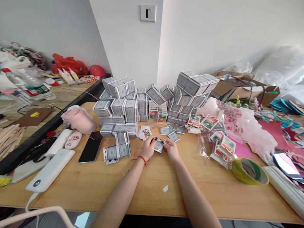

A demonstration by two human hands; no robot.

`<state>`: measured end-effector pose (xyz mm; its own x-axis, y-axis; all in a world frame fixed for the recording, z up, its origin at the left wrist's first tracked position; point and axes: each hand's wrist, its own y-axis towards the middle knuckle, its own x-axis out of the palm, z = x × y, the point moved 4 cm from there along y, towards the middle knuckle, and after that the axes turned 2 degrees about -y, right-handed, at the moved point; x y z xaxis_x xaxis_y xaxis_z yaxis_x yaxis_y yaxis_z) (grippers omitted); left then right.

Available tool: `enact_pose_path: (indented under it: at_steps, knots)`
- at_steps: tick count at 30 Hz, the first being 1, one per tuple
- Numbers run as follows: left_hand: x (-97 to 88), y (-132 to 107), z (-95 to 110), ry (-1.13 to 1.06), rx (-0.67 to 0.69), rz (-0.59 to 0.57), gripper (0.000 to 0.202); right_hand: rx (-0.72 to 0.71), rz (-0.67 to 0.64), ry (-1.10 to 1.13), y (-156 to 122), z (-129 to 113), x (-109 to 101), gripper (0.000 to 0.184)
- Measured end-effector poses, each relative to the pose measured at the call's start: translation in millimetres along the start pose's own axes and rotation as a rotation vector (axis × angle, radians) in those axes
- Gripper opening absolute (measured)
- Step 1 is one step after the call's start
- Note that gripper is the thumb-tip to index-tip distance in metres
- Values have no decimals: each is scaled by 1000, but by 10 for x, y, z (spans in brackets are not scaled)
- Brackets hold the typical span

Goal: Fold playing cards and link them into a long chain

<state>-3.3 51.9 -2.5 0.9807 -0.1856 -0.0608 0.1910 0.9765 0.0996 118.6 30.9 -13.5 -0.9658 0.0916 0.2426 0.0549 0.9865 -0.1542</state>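
Both hands meet over the middle of the table, pinching grey-backed playing cards (158,145) between them. My left hand (149,147), with a red string on its wrist, grips the left edge. My right hand (171,148) has its thumb and fingers on the right edge. Just beyond lie several loose grey-backed cards (174,136) and a small spread of face-up cards (146,131). To the left is a partly built shape of cards (123,149). Behind stand stacked blocks made of playing cards (124,109), piled higher at the left and right.
On the left lie a black phone (90,147), a white power bank (50,170) and a pink pouch (79,119). To the right are opened card boxes (224,148), a roll of yellow-green tape (249,171) and a plastic bag (247,126). A paper scrap (165,188) lies near the front.
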Motion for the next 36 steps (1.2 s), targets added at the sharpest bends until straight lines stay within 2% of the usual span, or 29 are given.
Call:
enact_pose_path:
  at_steps: [5,12,15,18,21,28,36]
  knots:
    - [1,35,-44,-191,-119,14,31,44,-79,63,-21,8,26,28]
    - [-52,62,-82,-399,-168,126,39,-24,-54,5,-41,-11,39,27]
    - [-43,63,-64,-464,-149,100,43,-19,-55,95,-32,-1,46,26]
    - [-53,56,-22,-360,-53,73,37,-25,-51,199,-28,-8,49,27]
    - [-71,41,-13,-171,5,92,29,-22,-82,202,-42,-15,76,29]
    - [0,30,-38,59,11,23,25,-73,-59,-17,-70,27,139,35]
    - [10,61,20,156,27,20,22,-85,-128,-56,-74,-26,177,29]
